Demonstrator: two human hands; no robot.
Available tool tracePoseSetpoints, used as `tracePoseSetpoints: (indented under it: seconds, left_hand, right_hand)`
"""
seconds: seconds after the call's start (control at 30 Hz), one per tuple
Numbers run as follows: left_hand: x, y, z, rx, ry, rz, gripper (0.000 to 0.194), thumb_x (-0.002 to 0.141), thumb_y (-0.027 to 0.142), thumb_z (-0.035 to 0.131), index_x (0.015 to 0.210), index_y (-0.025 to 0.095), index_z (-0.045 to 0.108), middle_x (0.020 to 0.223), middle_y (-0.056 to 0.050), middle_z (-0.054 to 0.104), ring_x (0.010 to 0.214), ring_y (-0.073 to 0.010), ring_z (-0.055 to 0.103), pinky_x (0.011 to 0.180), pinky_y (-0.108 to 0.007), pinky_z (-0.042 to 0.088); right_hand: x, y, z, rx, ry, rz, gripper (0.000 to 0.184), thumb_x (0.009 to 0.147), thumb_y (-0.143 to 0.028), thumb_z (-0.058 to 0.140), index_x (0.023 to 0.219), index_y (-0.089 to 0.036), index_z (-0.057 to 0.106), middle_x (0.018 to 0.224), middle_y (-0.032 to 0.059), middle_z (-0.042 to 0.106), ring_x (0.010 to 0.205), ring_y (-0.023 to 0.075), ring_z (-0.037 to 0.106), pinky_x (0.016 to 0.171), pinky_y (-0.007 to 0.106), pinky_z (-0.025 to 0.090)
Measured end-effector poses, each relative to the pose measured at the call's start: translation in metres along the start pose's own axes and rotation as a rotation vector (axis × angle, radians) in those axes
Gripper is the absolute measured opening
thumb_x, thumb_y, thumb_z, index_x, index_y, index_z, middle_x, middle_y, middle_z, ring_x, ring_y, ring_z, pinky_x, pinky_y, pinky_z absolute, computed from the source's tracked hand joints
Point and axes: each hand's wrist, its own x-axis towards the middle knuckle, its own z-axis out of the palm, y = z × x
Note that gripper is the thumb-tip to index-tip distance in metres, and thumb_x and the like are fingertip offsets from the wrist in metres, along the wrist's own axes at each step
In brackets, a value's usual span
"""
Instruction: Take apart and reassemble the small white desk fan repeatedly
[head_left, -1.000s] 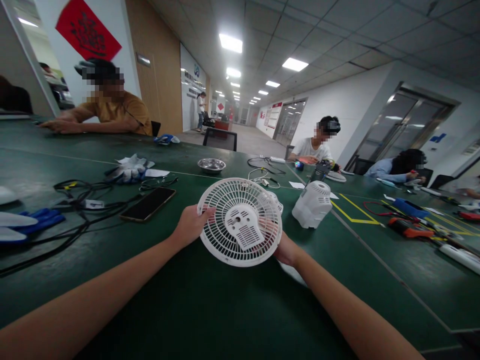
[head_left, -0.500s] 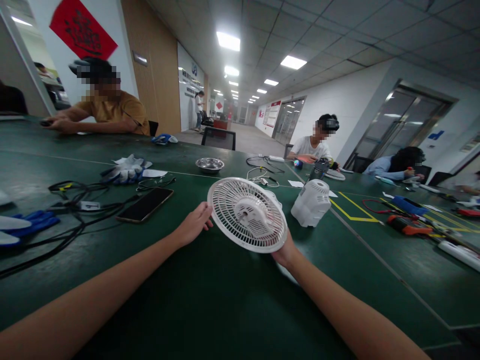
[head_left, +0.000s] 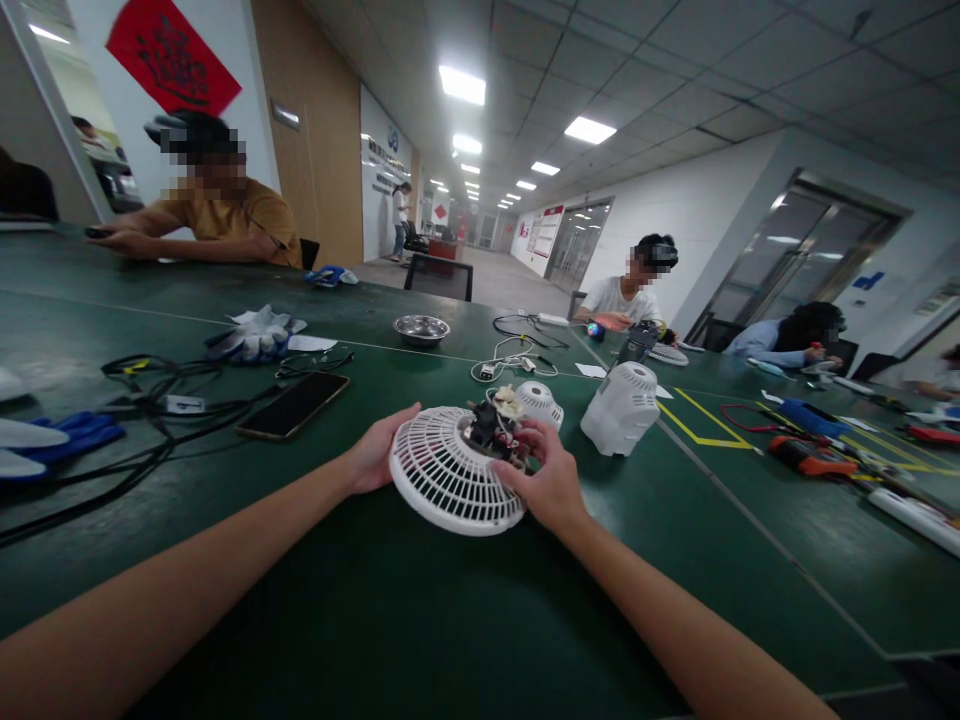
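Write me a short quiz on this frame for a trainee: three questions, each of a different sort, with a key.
1. What does the left hand hold?
A) the metal bowl
B) the edge of the white grille
C) a glove

2. True or false: the phone lies on the table, apart from both hands.

3. Which hand has its fingers at the wired mechanism on the grille?

Key: 1. B; 2. true; 3. the right hand.
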Motion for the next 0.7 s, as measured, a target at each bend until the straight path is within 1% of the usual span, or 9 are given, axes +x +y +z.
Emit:
tracePoseSetpoints:
  seconds: [0.07, 0.1, 0.17, 0.23, 0.3, 0.37, 0.47, 0.63, 0.7]
  left_hand:
    - [0.001, 0.000, 0.000, -0.030, 0.056, -0.062, 0.027, 0.090, 0.033, 0.061, 0.106, 0.012, 0.068, 0.095, -0.011, 0.076, 0.087, -0.0230, 0.073, 0.091, -0.038, 0.056]
    - [0.003, 0.000, -0.001, -0.039, 0.077, -0.086, 0.023, 0.089, 0.028, 0.063, 0.105, 0.012, 0.068, 0.093, -0.011, 0.076, 0.083, -0.0225, 0.074, 0.090, -0.038, 0.057]
    - [0.005, 0.000, -0.004, -0.053, 0.097, -0.111, 0.022, 0.089, 0.026, 0.064, 0.105, 0.011, 0.068, 0.093, -0.012, 0.076, 0.081, -0.0230, 0.074, 0.087, -0.039, 0.059]
    - [0.008, 0.000, -0.006, -0.071, 0.110, -0.103, 0.022, 0.090, 0.025, 0.064, 0.106, 0.010, 0.068, 0.094, -0.013, 0.076, 0.082, -0.0234, 0.074, 0.086, -0.039, 0.059]
    - [0.009, 0.000, -0.008, -0.068, 0.124, -0.099, 0.022, 0.090, 0.025, 0.064, 0.106, 0.010, 0.068, 0.094, -0.013, 0.076, 0.081, -0.0229, 0.074, 0.086, -0.039, 0.060]
    - [0.010, 0.000, -0.009, -0.040, 0.136, -0.095, 0.020, 0.091, 0.025, 0.063, 0.105, 0.011, 0.068, 0.093, -0.012, 0.075, 0.080, -0.0216, 0.074, 0.085, -0.039, 0.060]
    - [0.011, 0.000, -0.012, -0.004, 0.139, -0.095, 0.018, 0.093, 0.025, 0.061, 0.102, 0.011, 0.068, 0.092, -0.011, 0.075, 0.078, -0.0193, 0.074, 0.084, -0.036, 0.060]
    - [0.015, -0.002, -0.017, -0.038, 0.125, -0.086, 0.020, 0.092, 0.024, 0.063, 0.105, 0.009, 0.068, 0.092, -0.012, 0.075, 0.078, -0.0189, 0.074, 0.082, -0.034, 0.061]
    - [0.017, -0.003, -0.017, -0.033, 0.137, -0.051, 0.021, 0.091, 0.023, 0.064, 0.106, 0.009, 0.068, 0.098, -0.014, 0.075, 0.083, -0.0205, 0.074, 0.083, -0.035, 0.061]
  right_hand:
    - [-0.003, -0.002, 0.003, -0.109, -0.087, -0.109, 0.065, 0.064, -0.040, 0.085, 0.122, -0.027, 0.059, 0.114, 0.0072, 0.068, 0.105, 0.0289, 0.064, 0.102, 0.049, 0.045]
    - [-0.002, -0.002, 0.002, -0.146, -0.127, -0.158, 0.061, 0.068, -0.040, 0.082, 0.122, -0.027, 0.059, 0.115, 0.0073, 0.067, 0.105, 0.0287, 0.063, 0.102, 0.048, 0.045]
    - [0.005, 0.003, -0.007, -0.196, -0.165, -0.232, 0.049, 0.078, -0.040, 0.073, 0.123, -0.025, 0.057, 0.117, 0.0077, 0.066, 0.104, 0.0268, 0.063, 0.099, 0.045, 0.047]
    - [0.017, 0.014, -0.020, -0.264, -0.127, -0.265, 0.043, 0.086, -0.037, 0.063, 0.126, -0.024, 0.054, 0.121, 0.0092, 0.064, 0.105, 0.0255, 0.063, 0.097, 0.043, 0.049]
    - [0.031, 0.030, -0.036, -0.405, -0.036, -0.246, 0.049, 0.085, -0.037, 0.063, 0.130, -0.022, 0.051, 0.129, 0.0121, 0.059, 0.116, 0.0282, 0.058, 0.101, 0.044, 0.045]
    - [0.045, 0.048, -0.050, -0.508, 0.024, -0.199, 0.060, 0.082, -0.035, 0.065, 0.137, -0.021, 0.045, 0.138, 0.0138, 0.053, 0.129, 0.0300, 0.048, 0.110, 0.047, 0.038]
    - [0.059, 0.074, -0.062, -0.574, 0.043, -0.126, 0.076, 0.077, -0.033, 0.068, 0.145, -0.020, 0.035, 0.147, 0.0139, 0.045, 0.138, 0.0297, 0.041, 0.116, 0.048, 0.030]
    - [0.065, 0.100, -0.064, -0.549, -0.044, 0.004, 0.081, 0.073, -0.034, 0.072, 0.145, -0.021, 0.036, 0.134, 0.0127, 0.056, 0.124, 0.0282, 0.055, 0.108, 0.046, 0.039]
    - [0.066, 0.103, -0.062, -0.547, -0.035, 0.011, 0.084, 0.073, -0.037, 0.073, 0.146, -0.021, 0.036, 0.138, 0.0139, 0.054, 0.124, 0.0287, 0.054, 0.107, 0.046, 0.039]
